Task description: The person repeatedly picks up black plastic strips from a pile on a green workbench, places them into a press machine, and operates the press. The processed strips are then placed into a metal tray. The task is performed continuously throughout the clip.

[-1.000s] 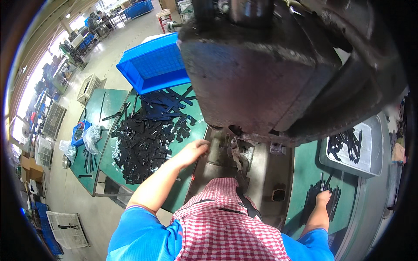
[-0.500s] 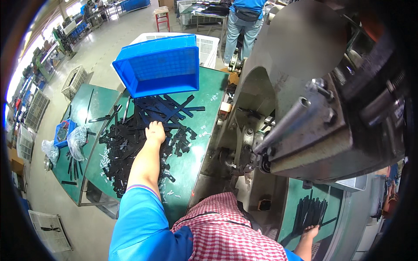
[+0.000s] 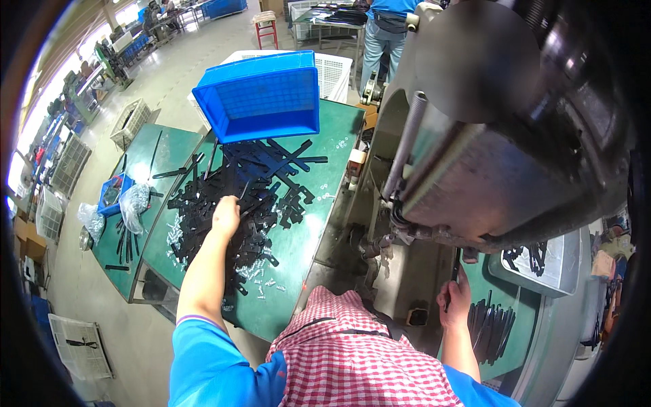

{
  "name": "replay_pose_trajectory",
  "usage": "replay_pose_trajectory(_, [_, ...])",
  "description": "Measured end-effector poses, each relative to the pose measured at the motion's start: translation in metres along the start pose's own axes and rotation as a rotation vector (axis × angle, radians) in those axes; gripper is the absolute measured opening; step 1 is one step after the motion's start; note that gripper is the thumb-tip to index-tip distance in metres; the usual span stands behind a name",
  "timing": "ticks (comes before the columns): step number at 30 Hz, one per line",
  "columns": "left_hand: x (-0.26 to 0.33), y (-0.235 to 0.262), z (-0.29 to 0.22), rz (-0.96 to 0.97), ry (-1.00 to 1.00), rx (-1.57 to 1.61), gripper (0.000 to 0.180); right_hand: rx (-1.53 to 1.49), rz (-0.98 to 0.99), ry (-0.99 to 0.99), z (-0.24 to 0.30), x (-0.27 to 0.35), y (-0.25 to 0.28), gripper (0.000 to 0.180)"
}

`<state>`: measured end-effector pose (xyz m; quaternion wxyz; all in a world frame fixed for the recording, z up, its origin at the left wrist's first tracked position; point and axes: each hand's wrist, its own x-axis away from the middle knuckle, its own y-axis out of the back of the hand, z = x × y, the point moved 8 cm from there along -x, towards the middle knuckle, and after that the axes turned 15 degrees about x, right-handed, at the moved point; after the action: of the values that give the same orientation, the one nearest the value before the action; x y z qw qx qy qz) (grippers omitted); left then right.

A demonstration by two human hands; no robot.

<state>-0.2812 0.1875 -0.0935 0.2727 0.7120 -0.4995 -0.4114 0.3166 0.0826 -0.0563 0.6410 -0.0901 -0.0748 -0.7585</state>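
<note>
My left hand (image 3: pixel 227 216) is over a heap of black strips and small black brackets (image 3: pixel 203 220) on the green table. Its fingers are pinched at the end of a black strip (image 3: pixel 245 188) that tilts up from the heap. My right hand (image 3: pixel 455 296) grips another black strip (image 3: pixel 456 264), held upright below the head of a large grey press machine (image 3: pixel 475 197). The strip's upper end is close to the machine's lower tip. Beside my right wrist, a row of black strips (image 3: pixel 491 329) lies on a green surface.
A blue crate (image 3: pixel 268 125) lies tipped on its side behind the heap. Small clear and silvery parts (image 3: pixel 254 275) are scattered around it. On the left table are plastic bags (image 3: pixel 134 203) and a small blue bin (image 3: pixel 112 197). A grey tray (image 3: pixel 553 275) with black pieces stands at right. A person (image 3: pixel 383 41) stands beyond.
My right hand has risen from the row of strips to the machine with a strip in it. My left hand has drawn slightly left and back, and its fingers have closed. The view has shifted.
</note>
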Motion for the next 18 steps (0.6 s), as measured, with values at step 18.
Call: replay_pose_trajectory(18, [0.077,0.003,-0.276,-0.377,0.296,2.207,0.026,0.344,0.78,0.167,0.052,0.064,-0.071,0.047])
